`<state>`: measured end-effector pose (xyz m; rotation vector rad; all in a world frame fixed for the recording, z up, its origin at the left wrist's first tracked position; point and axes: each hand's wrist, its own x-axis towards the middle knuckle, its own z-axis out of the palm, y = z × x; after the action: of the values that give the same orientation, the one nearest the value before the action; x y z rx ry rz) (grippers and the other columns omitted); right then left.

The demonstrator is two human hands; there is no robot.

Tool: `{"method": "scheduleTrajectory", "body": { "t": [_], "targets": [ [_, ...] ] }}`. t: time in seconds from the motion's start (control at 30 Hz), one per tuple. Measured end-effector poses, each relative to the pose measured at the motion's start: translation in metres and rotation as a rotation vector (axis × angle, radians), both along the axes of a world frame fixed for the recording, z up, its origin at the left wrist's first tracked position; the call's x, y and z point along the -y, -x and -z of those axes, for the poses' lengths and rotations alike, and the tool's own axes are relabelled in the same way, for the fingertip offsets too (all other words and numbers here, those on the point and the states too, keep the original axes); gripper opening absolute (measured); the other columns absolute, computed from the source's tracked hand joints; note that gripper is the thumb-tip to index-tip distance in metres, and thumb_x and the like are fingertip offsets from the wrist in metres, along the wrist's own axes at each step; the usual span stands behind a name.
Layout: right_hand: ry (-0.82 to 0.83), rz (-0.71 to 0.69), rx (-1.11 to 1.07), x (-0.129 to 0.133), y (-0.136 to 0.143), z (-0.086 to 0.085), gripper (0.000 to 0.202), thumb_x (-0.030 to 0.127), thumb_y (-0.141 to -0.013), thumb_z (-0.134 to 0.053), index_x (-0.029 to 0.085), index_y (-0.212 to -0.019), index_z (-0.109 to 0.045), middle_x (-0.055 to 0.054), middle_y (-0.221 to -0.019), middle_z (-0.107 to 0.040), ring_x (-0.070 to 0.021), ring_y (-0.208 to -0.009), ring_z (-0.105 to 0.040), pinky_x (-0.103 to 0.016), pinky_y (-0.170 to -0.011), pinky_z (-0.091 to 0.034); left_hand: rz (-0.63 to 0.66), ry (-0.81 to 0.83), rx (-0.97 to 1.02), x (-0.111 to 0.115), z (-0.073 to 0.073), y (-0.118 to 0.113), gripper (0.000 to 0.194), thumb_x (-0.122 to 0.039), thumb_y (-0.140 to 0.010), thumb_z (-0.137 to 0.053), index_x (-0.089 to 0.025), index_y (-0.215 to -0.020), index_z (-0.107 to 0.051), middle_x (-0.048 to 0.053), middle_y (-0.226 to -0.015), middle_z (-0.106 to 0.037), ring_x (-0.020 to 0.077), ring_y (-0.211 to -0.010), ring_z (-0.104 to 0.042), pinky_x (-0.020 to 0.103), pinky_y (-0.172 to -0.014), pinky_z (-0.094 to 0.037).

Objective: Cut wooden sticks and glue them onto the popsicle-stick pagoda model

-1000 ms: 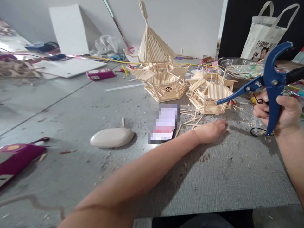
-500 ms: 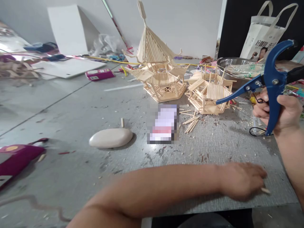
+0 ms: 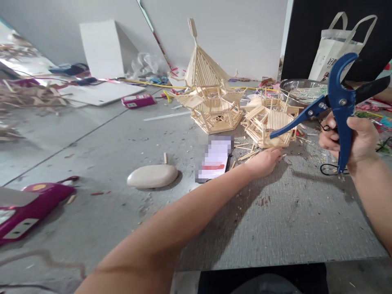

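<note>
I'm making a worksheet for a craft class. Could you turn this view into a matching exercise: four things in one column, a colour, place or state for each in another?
Things
1. Cutter
2. Phone
3. Tall model
4. Bag

Descriptions
A. pale, with two loop handles
B. wooden, rising to a point
C. blue, in the right hand
D. lying flat, lit up

Pairs: 1-C, 2-D, 3-B, 4-A
</note>
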<state>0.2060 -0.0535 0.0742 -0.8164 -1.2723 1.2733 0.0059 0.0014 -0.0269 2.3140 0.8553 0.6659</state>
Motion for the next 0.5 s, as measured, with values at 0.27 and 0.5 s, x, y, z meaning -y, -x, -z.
{"method": "scheduleTrajectory", "body": {
  "t": [0.27,0.5],
  "targets": [
    [0.165,-0.135,0.117,0.003,-0.009,0.015,0.022,0.039,-0.067,-0.056,0.018,-0.065,-0.057,0.003,-0.055,-0.040,-0.0036,-0.036,-0.029,-0.026,-0.036,-0.013,-0.247,0.649,0.634,0.020,-0.022,0.006,0.020,-0.030,-0.088,-0.034,-0.018,-0.073,-0.041,0.003,-0.072,-0.059,0.0099,-0.060,-0.058,0.024,-0.057,-0.047],
    [0.172,0.010,0.221,0.005,0.015,0.039,0.017,0.036,-0.065,-0.063,0.022,-0.066,-0.054,0.003,-0.058,-0.045,-0.0077,-0.043,-0.037,-0.023,-0.036,-0.023,-0.279,0.628,0.823,0.049,-0.030,-0.006,0.021,-0.033,-0.088,-0.038,-0.018,-0.073,-0.040,-0.004,-0.055,-0.053,0.0039,-0.037,-0.038,0.017,-0.038,-0.030]
  ]
}}
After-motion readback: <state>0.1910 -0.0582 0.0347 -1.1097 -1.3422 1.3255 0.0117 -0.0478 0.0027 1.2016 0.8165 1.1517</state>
